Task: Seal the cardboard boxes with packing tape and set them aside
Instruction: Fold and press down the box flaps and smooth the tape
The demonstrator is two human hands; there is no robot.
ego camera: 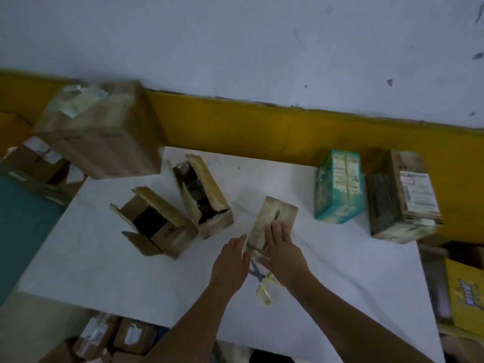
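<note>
Cardboard box [278,211] mid-table [340,258], flaps down, long axis running away and slightly right; right hand [282,247] nearer, flat on its near end, grip uncurled; left hand [231,258] just beside its left edge, fingers straight, holding nothing.

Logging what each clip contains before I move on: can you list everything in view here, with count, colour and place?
table: one, white, centre
small closed box: one, brown, table centre
open boxes: two, brown, left of centre, flaps up
large box: one, brown, far left corner
teal box: one, teal, far right
labelled box: one, brown, beside the teal box
scissors: one pair, yellow handles, by the hands
floor parcels: several, brown, lower left
yellow carton: one, right edge
left hand: at the small closed box's near end
right hand: flat on its top
</note>
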